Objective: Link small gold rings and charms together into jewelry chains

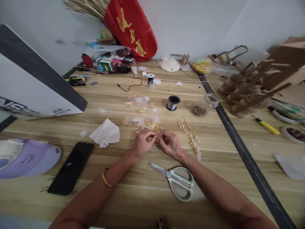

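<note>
Pale wood makes up the tabletop (133,197), which meets a light grey wall (190,28) at the back and is crossed slantwise on the right by a long black strip (237,144). A broad stretch of wood separates that strip from the right forearm. On the left, room is tighter: a black rectangular phone (70,170) lies near the forearm, with a crumpled white tissue (106,133) beyond it. Steel scissors with pale green loop handles (169,175) lie between the forearms, blades angled toward the left hand (143,142), handles just beside the right forearm.

A thin silvery chain (156,152) lies in a loose curve on the wood just below the meeting hands, fine-linked and slightly shiny. The left hand's thumb and index finger come together at the tips; the right hand (170,143) curls with its fingers likewise pressed together, nearly touching the left. What they pinch is too small to tell. Just behind the fingers spreads a glittering heap of small gold and silver pieces (141,127). Right of the right hand lies a long bundle of gold and silver chains (190,138).
</note>
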The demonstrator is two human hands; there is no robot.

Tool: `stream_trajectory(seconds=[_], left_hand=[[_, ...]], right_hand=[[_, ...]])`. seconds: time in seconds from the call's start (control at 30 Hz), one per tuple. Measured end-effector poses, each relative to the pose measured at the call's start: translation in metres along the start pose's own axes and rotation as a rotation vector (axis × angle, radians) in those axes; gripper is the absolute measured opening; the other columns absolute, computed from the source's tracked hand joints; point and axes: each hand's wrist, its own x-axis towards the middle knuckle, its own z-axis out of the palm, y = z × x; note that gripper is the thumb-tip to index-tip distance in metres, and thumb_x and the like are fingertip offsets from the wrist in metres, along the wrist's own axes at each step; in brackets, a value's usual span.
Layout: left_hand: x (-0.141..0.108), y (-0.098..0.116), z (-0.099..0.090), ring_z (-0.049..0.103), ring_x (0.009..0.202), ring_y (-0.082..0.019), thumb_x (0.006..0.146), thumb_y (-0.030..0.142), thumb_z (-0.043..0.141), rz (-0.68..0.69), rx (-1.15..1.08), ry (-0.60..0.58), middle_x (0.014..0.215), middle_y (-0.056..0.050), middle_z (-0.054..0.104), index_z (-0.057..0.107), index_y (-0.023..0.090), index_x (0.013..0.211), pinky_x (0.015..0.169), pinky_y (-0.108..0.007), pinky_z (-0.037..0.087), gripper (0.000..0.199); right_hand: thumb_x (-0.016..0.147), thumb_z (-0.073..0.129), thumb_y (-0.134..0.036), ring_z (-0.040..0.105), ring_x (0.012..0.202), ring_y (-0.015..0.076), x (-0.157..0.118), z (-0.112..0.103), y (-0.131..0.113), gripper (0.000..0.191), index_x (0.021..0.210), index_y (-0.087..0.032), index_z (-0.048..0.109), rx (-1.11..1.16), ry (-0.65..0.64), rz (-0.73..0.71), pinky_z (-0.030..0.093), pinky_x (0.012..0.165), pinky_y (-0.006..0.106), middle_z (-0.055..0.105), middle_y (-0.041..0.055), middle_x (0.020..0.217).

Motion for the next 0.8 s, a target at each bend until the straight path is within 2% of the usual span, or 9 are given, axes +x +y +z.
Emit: stream_trajectory(seconds=[0.17,0.8], left_hand=[[0.0018,0.0033,-0.0025,0.059,0.064,-0.014,0.077,0.014,0.057,-0.079,-0.045,-0.017,0.068,-0.003,0.065,0.063,0.016,0.071,0.062,-0.025,0.048,0.009],[0.0032,0.0052,-0.0036,0.061,0.068,-0.015,0.076,0.014,0.059,-0.168,-0.152,-0.054,0.073,-0.005,0.068,0.066,0.015,0.074,0.066,-0.026,0.049,0.007]], right_hand=[[0.081,0.051,-0.021,0.048,0.055,0.0109,0.0006,-0.0006,-0.001,0.009,0.073,-0.018,0.052,-0.019,-0.007,0.005,0.037,0.053,0.022,0.054,-0.0004,0.062],[0.082,0.051,-0.022,0.05,0.056,0.0112,0.0016,-0.0003,0.0006,0.011,0.074,-0.017,0.055,-0.008,0.009,0.04,0.039,0.053,0.022,0.056,0.0009,0.064]])
